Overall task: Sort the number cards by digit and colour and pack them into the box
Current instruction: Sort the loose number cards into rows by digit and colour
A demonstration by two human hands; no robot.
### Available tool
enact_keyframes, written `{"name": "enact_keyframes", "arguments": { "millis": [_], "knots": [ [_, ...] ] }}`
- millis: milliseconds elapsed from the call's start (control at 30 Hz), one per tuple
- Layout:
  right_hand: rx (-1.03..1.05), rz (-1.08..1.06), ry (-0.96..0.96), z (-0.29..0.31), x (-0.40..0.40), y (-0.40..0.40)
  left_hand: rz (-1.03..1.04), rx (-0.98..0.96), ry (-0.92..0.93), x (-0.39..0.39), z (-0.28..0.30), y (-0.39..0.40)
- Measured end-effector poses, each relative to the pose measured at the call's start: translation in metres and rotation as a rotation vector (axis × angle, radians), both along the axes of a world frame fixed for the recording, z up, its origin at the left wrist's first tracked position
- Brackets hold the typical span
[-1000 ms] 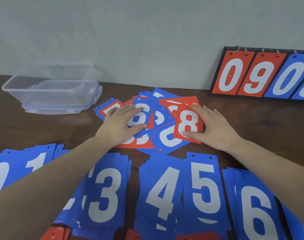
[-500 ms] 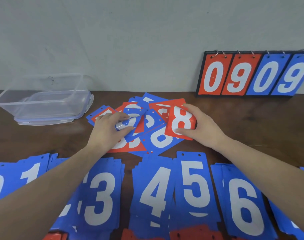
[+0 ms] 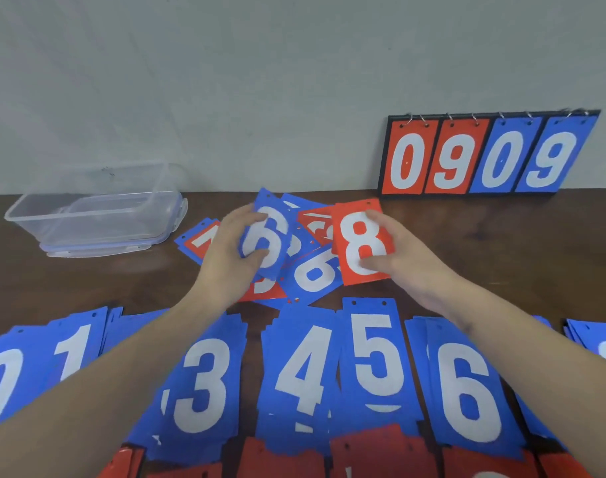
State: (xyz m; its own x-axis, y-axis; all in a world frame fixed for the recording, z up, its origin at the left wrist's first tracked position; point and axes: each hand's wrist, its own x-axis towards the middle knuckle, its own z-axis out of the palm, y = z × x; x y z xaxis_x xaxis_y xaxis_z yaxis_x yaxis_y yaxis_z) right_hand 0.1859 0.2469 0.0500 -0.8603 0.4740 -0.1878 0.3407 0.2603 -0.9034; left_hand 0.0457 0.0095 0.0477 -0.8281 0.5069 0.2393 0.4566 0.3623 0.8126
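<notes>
A loose pile of red and blue number cards lies mid-table. My left hand holds a blue 6 card tilted up off the pile, thumb across its face. My right hand pinches a red 8 card lifted above the pile's right side. Sorted blue stacks run along the near edge: 0, 1, 3, 4, 5, 6. Red stacks peek out at the bottom. The clear plastic box stands empty at the far left.
A flip scoreboard showing 0 9 0 9 leans on the wall at the far right. The box sits on its lid. More blue cards lie at the right edge. Bare brown table shows right of the pile.
Both hands went from lying flat on the pile to lifting cards: the left raised the blue 6, the right raised the red 8. The camera tilted up slightly.
</notes>
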Motion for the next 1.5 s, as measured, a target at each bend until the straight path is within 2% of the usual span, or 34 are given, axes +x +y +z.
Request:
{"name": "enact_keyframes", "arguments": {
  "millis": [133, 300, 567, 733, 1100, 1267, 1500],
  "knots": [
    [-0.009, -0.021, -0.016, 0.004, 0.025, -0.004, -0.023, -0.032, -0.089, 0.024, 0.004, 0.006],
    [-0.107, -0.086, 0.018, 0.009, 0.060, -0.004, -0.053, 0.109, -0.388, 0.061, 0.017, 0.015],
    [-0.138, -0.178, 0.092, 0.016, 0.127, 0.001, -0.097, 0.243, -0.632, 0.111, 0.026, 0.025],
    [-0.161, -0.208, 0.110, 0.015, 0.159, 0.010, -0.111, 0.252, -0.634, 0.139, 0.029, 0.031],
    [-0.083, -0.244, 0.075, 0.013, 0.238, 0.052, -0.260, 0.036, -0.561, 0.202, 0.021, 0.065],
    [-0.029, -0.349, 0.046, 0.024, 0.277, 0.080, -0.273, 0.042, -0.611, 0.237, 0.022, 0.089],
    [-0.079, -0.397, 0.131, 0.023, 0.309, 0.109, -0.375, 0.041, -0.643, 0.274, 0.023, 0.111]
  ]
}}
